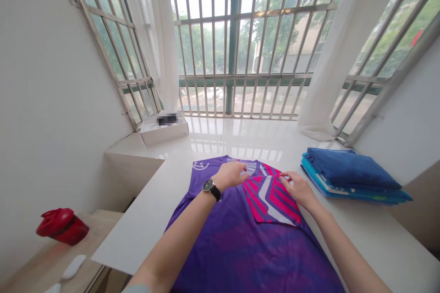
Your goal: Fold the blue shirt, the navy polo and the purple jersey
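Observation:
A purple sports jersey (227, 252) lies flat on a white counter (134, 233), its collar pointing away from me. A pink-and-white patterned panel (271, 201) of the fabric lies folded over its upper right part. My left hand (230, 175), with a black-strapped wristwatch (210, 188) on the wrist, sits over the collar area, its fingers reaching toward the fold. My right hand (295, 188) rests at the fold's upper right, fingertips on the pink fabric. Whether that hand pinches the cloth is hidden.
A stack of folded blue and teal cloth (350, 175) lies on the counter to the right. A white box (164, 129) stands at the far left corner by barred windows (240, 46) and white curtains (161, 41). A red object (63, 226) lies on a lower wooden surface (65, 256) at left.

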`<state>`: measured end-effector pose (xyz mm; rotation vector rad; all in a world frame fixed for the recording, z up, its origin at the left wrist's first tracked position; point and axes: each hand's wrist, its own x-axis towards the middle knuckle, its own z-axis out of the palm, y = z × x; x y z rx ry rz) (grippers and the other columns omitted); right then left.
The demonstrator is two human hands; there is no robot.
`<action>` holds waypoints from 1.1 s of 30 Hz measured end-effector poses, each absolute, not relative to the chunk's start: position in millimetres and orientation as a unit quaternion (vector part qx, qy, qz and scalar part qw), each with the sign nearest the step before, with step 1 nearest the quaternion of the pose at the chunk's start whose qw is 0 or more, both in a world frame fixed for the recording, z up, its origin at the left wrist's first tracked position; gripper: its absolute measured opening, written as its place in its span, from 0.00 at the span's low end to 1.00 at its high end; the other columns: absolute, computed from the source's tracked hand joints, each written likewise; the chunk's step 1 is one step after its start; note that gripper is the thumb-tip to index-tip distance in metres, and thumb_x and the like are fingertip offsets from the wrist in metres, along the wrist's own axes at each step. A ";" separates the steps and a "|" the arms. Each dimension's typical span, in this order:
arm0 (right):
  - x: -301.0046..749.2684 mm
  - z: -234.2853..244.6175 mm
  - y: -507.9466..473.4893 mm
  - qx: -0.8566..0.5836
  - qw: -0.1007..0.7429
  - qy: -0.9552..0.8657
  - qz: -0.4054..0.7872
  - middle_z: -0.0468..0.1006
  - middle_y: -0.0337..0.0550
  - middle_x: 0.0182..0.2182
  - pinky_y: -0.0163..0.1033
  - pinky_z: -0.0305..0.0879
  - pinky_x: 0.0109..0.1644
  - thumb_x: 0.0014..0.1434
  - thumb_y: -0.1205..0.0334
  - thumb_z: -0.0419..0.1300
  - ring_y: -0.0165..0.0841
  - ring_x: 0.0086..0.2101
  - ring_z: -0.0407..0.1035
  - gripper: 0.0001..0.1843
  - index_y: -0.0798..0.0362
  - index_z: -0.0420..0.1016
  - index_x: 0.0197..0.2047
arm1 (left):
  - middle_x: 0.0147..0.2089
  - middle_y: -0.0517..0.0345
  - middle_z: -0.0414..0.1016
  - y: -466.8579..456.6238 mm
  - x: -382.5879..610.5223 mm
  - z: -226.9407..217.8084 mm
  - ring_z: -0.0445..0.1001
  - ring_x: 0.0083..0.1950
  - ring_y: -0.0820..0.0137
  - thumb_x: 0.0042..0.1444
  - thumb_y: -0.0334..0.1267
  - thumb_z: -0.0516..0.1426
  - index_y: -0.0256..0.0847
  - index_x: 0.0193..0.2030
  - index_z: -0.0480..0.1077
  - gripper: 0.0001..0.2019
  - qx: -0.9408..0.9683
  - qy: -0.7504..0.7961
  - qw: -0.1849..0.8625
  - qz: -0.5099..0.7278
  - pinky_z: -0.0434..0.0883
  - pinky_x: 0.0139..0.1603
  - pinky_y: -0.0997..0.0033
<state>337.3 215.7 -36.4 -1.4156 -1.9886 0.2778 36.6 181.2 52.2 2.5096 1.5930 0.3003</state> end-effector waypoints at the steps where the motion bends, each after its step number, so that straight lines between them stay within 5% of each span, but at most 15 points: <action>1: 337.8 -37.9 218.9 -0.539 0.334 -0.767 0.102 0.80 0.49 0.40 0.46 0.68 0.48 0.60 0.50 0.53 0.40 0.38 0.74 0.16 0.51 0.77 0.39 | 0.46 0.56 0.80 183.2 53.8 57.1 0.77 0.48 0.63 0.63 0.50 0.53 0.47 0.47 0.74 0.15 0.858 0.499 0.088 0.076 0.72 0.48 0.67; 6: 336.1 -43.4 225.2 -0.517 0.304 -0.796 0.081 0.80 0.49 0.43 0.47 0.65 0.53 0.61 0.52 0.54 0.42 0.45 0.73 0.16 0.51 0.78 0.42 | 0.40 0.55 0.81 195.4 101.9 55.6 0.79 0.43 0.62 0.58 0.47 0.57 0.45 0.41 0.77 0.11 0.873 0.476 0.105 0.028 0.73 0.42 0.67; 11: 335.8 -53.8 224.8 -0.514 0.310 -0.796 0.079 0.80 0.48 0.43 0.48 0.65 0.55 0.62 0.54 0.54 0.42 0.46 0.72 0.14 0.50 0.78 0.42 | 0.40 0.49 0.80 199.7 108.9 30.5 0.79 0.42 0.58 0.56 0.54 0.59 0.42 0.40 0.77 0.18 0.871 0.474 0.129 0.007 0.73 0.41 0.65; 21: 335.3 -58.7 223.7 -0.524 0.301 -0.794 0.064 0.79 0.49 0.45 0.50 0.65 0.56 0.63 0.53 0.54 0.43 0.47 0.70 0.15 0.51 0.77 0.44 | 0.39 0.54 0.78 206.9 103.5 12.7 0.77 0.43 0.61 0.58 0.47 0.57 0.42 0.39 0.74 0.11 0.852 0.493 0.166 0.059 0.72 0.41 0.67; 33: 336.5 -60.0 223.6 -0.528 0.306 -0.789 0.065 0.79 0.48 0.46 0.51 0.65 0.56 0.63 0.52 0.53 0.44 0.48 0.71 0.15 0.48 0.78 0.44 | 0.53 0.40 0.70 206.3 106.7 9.7 0.69 0.55 0.52 0.59 0.50 0.56 0.34 0.52 0.69 0.22 0.808 0.577 0.095 0.074 0.69 0.53 0.56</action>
